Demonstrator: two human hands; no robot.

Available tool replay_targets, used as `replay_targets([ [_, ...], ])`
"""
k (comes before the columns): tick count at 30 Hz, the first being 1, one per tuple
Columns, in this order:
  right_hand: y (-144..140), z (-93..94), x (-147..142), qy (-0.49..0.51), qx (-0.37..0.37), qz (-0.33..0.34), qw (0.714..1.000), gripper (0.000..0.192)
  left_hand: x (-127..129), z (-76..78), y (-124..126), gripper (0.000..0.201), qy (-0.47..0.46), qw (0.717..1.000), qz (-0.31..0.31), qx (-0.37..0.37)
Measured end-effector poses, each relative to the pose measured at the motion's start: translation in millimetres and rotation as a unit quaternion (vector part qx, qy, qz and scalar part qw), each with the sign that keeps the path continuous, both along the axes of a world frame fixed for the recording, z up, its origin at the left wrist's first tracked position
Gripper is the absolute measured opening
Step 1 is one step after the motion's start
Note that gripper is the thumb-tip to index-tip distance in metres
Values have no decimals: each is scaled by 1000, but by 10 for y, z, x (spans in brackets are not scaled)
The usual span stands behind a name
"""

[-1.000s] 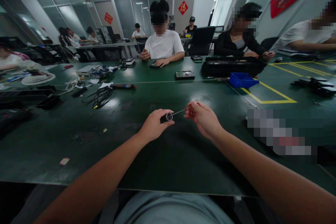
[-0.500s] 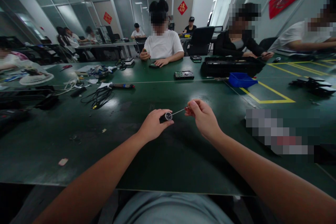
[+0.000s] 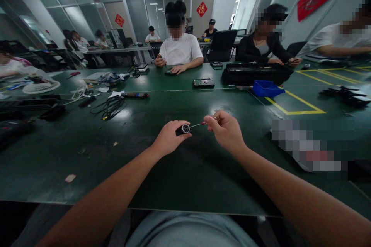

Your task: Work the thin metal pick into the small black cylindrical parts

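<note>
My left hand [image 3: 168, 137] is wrapped round a short black cylinder [image 3: 184, 128] whose round, silver-rimmed end faces right. In my right hand [image 3: 227, 129] is a thin screwdriver [image 3: 203, 123], its reddish handle pinched between thumb and fingers. The metal shaft runs leftward, and its tip reaches the open end of the cylinder. How far the tip goes inside cannot be made out. Both hands are above the green table [image 3: 185, 185], close to its middle.
Ahead lie a hard drive [image 3: 203, 83], a blue bin [image 3: 267, 88] and a long black casing [image 3: 256, 72]. To the left are a black cable bundle [image 3: 109, 107] and an electric screwdriver [image 3: 135, 95]. Across the table sits a person in a white shirt [image 3: 181, 50].
My right hand has turned, and the fingers have shifted on the screwdriver, showing more of its reddish handle. The shaft lies flatter. My left hand keeps the cylinder in place.
</note>
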State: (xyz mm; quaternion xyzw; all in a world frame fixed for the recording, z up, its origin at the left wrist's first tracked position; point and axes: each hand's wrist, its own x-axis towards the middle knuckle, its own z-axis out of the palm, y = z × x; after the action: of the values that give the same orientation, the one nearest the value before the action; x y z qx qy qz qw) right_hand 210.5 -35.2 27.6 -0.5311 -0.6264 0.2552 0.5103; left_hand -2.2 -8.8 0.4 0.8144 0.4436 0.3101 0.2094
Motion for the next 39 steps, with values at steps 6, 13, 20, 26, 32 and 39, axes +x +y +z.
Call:
replay_targets([
  [6,-5,-27,0,-35,18,14,999,27,1,12,-2,36,5,1000,-1,-10],
  [13,0,8,30,-31,2,80,996,15,-12,5,14,36,9,1000,1,-22],
  [20,-18,23,18,-67,-8,45,997,31,-5,-19,17,36,14,1000,-7,-13],
  [26,-10,17,21,-22,-26,76,997,24,-12,-6,19,35,10,1000,2,-14],
  [32,-23,43,19,-52,-31,53,997,27,-17,-1,18,35,11,1000,-4,-13],
  [39,4,5,35,-37,-27,94,995,23,-21,-17,30,36,12,1000,-5,-13],
])
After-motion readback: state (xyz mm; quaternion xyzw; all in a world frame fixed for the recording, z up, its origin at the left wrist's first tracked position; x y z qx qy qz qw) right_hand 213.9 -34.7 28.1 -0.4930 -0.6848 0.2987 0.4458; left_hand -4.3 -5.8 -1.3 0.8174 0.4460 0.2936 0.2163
